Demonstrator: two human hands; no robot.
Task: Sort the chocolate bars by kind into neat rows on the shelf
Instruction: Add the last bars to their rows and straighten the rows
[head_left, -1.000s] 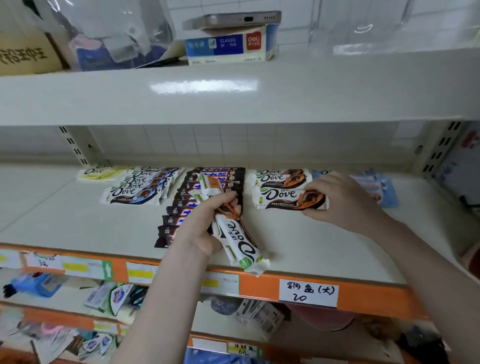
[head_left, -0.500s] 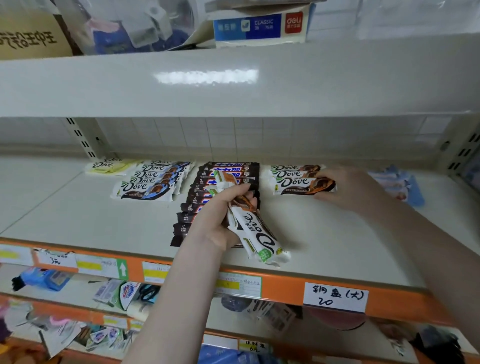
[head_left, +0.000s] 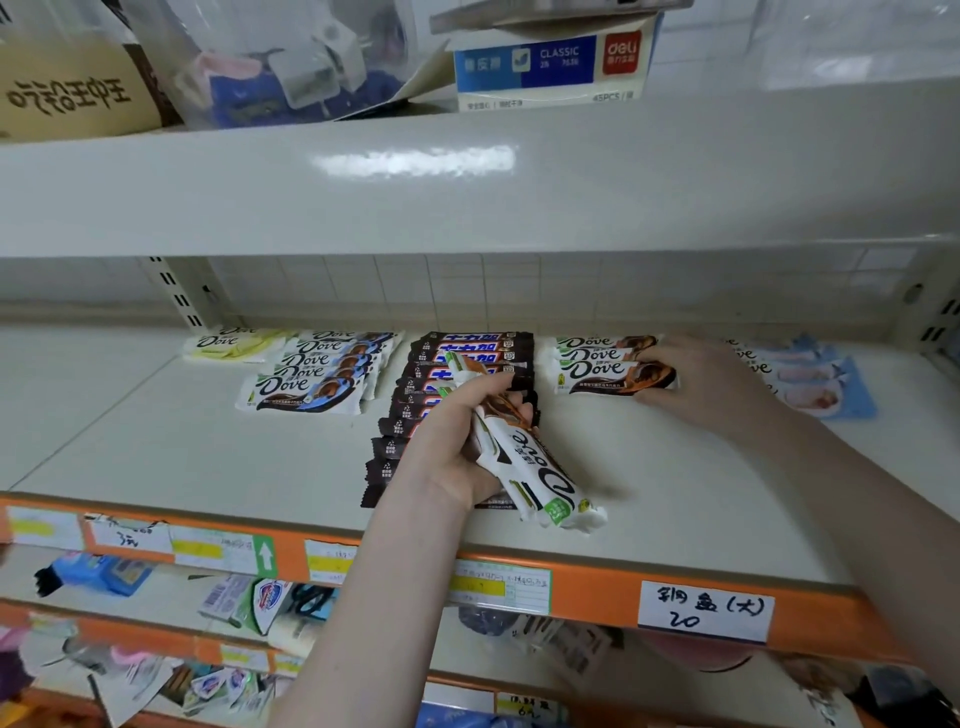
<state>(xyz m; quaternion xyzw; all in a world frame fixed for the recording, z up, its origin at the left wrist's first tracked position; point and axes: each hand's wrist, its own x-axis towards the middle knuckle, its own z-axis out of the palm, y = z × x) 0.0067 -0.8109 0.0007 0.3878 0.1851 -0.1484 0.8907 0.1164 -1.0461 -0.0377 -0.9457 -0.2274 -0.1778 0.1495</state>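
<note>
While left hand (head_left: 457, 447) grips Dove bars (head_left: 524, 457), right hand (head_left: 706, 382) fingertips hidden, grasp unclear.

head-worn view, facing shelf (head_left: 218, 457) closely

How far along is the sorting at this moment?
Mostly done: yellow bars, blue bars, dark bars and orange bars lie in separate rows on the shelf. In hand: the left hand grips a few Dove bars; the right hand touches the front orange bar. Left: placing the held bars. The pale-blue packs lie looser.
</note>
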